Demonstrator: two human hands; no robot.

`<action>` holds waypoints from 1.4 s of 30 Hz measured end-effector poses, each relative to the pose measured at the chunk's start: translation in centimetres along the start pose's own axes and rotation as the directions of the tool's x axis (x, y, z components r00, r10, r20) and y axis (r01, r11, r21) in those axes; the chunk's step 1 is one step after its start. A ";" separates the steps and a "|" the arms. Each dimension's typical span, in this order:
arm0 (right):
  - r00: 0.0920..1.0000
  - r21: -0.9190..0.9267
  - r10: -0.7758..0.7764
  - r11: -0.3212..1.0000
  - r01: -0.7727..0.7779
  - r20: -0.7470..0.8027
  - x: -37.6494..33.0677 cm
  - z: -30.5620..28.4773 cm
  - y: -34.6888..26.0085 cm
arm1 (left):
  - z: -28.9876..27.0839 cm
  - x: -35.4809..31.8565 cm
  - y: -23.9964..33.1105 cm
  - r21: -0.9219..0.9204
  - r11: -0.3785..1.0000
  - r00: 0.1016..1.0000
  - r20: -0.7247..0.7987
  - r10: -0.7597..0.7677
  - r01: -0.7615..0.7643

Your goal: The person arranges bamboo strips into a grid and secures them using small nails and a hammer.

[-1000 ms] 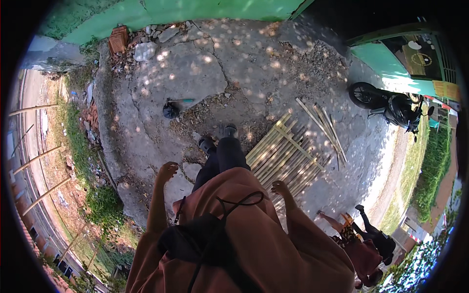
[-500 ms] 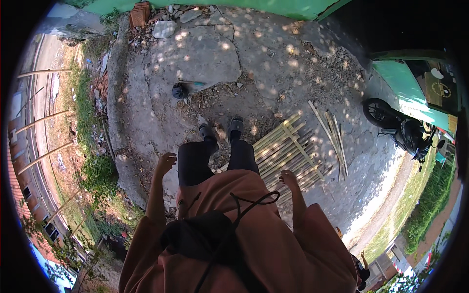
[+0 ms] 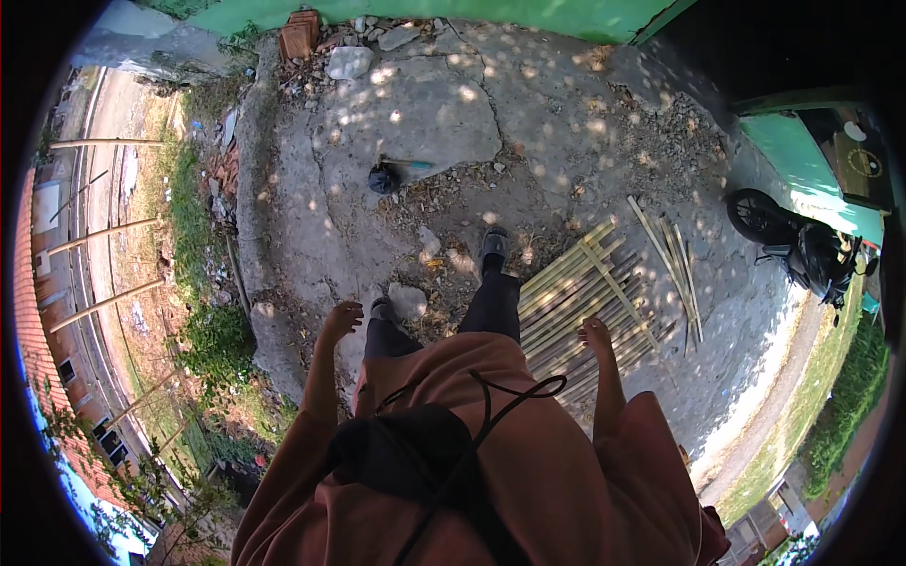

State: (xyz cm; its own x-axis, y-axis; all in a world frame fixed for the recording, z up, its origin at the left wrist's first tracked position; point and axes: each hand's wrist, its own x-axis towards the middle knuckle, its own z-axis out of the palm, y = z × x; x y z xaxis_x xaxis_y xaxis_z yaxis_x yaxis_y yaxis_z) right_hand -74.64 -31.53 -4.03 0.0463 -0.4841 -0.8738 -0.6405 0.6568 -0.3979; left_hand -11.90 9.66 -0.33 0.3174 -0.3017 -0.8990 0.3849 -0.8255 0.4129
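Note:
My left hand point(image 3: 342, 322) hangs empty at my left side above the concrete, its fingers loosely bent and apart. Nothing is held in my right hand point(image 3: 595, 335) either; its fingers are relaxed, and from above it overlaps a panel of bamboo slats point(image 3: 576, 307) lying on the ground at my right. One slat crosses the others in that panel. Ahead of my feet, a tool with a teal handle point(image 3: 408, 164) lies beside a small black bundle, perhaps a plastic bag point(image 3: 382, 179). Whether the tool's head is under the bundle I cannot tell.
Several loose bamboo strips point(image 3: 668, 269) lie right of the panel. A black motorcycle point(image 3: 802, 250) stands farther right. Bricks point(image 3: 299, 35) and rubble sit by the green wall point(image 3: 491, 17). A low concrete kerb point(image 3: 253, 179) runs along the left. Broken concrete chunks point(image 3: 408, 301) lie near my feet.
My left foot is now farther back, while my right foot stays forward. The ground has shifted slightly rightward in view. Both hands stay empty at my sides.

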 end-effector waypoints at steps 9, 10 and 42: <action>0.996 0.029 0.071 0.997 -0.070 -0.046 -15.3 17.8 16.8 | -12.3 1.9 -8.9 0.228 0.943 0.970 0.015 0.244 -0.241; 0.989 0.009 0.148 0.989 -0.148 -0.002 -18.0 20.5 19.0 | -13.6 1.7 -9.7 0.287 0.915 0.956 0.021 0.292 -0.285; 0.993 0.162 0.119 0.979 -0.122 0.025 -36.2 43.4 30.6 | -20.3 -2.3 -22.1 0.438 0.827 0.929 0.273 0.251 -0.352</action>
State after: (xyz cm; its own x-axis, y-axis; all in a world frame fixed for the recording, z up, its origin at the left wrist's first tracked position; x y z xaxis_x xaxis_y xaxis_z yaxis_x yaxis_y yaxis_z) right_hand -62.61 31.18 3.26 -0.0112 -0.3876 -0.9217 -0.5083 0.7960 -0.3286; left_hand -3.56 38.26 -4.43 0.1550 -0.6177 -0.7710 -0.1726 -0.7853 0.5945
